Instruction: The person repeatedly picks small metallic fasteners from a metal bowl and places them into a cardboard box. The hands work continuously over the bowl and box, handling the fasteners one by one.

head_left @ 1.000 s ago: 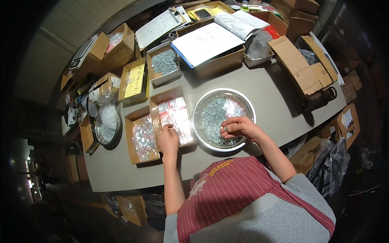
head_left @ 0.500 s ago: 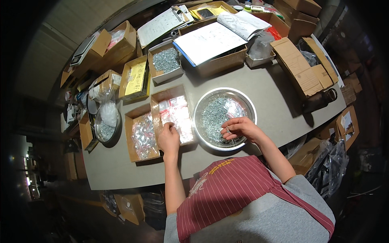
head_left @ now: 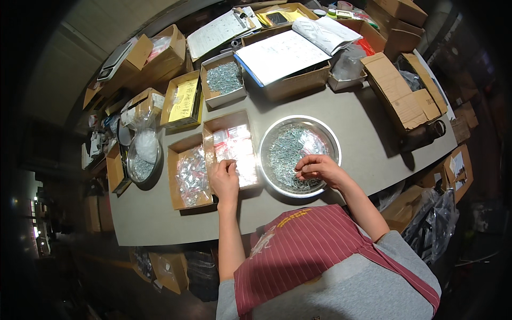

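Observation:
A wide metal bowl [head_left: 263, 173] full of loose silvery screws [head_left: 282, 154] stands in front of me. Over its near right part is my right hand [head_left: 321, 169], fingers curled together; what they hold is too small to make out. Small clear bags [head_left: 313, 143] lie on the screws. To the left, my left hand [head_left: 224, 180] is closed, thumb and fingers pinched, at the near left side of a cardboard box [head_left: 231, 118] of red-edged clear bags [head_left: 233, 140]. What it pinches is hidden. Beside it, another cardboard box [head_left: 172, 160] holds filled bags of small parts [head_left: 192, 173].
Behind stand a box of screws [head_left: 224, 78], a yellow-labelled box [head_left: 183, 101] and a carton topped with papers [head_left: 282, 56]. A smaller metal bowl [head_left: 143, 169] with a clear bag sits at the left. An opened carton [head_left: 394, 90] stands at the right.
My right fingers have curled in closer over the bowl. My left hand stays pinched at the box and has shifted little. The whole view has moved slightly.

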Demonstrator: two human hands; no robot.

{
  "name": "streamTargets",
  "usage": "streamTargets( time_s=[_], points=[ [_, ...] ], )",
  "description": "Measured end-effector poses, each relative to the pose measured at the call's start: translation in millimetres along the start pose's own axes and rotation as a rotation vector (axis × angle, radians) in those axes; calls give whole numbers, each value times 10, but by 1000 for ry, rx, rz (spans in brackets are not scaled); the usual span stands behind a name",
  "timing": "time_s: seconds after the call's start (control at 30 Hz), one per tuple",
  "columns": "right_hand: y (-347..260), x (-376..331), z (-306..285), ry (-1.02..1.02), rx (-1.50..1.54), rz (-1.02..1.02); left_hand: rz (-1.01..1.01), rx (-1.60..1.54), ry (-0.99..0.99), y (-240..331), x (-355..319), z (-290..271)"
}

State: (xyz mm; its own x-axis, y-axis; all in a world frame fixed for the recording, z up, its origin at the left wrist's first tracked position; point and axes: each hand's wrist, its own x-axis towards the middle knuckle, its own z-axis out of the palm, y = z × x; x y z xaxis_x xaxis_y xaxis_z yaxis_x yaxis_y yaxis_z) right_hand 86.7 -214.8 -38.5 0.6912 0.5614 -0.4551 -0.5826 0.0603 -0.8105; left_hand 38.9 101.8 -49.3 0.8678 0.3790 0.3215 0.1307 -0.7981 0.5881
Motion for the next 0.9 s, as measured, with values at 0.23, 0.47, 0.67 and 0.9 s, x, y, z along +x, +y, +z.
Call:
streamTargets(
  time_s=[0.23, 0.47, 0.67, 0.9],
  points=[
    [-65, 18, 199, 21, -38, 7, -206, -440, -249, 487, -95, -192],
    [-397, 32, 558, -24, -269, -14, -62, -508, -601, 1127, -245, -319],
    [-200, 165, 423, -86, -481, -155, -81, -486, -669, 1126, -275, -297],
    [-229, 33, 419, -158, -500, -106, -116, -434, -687, 1092, -286, -330]
  ],
)
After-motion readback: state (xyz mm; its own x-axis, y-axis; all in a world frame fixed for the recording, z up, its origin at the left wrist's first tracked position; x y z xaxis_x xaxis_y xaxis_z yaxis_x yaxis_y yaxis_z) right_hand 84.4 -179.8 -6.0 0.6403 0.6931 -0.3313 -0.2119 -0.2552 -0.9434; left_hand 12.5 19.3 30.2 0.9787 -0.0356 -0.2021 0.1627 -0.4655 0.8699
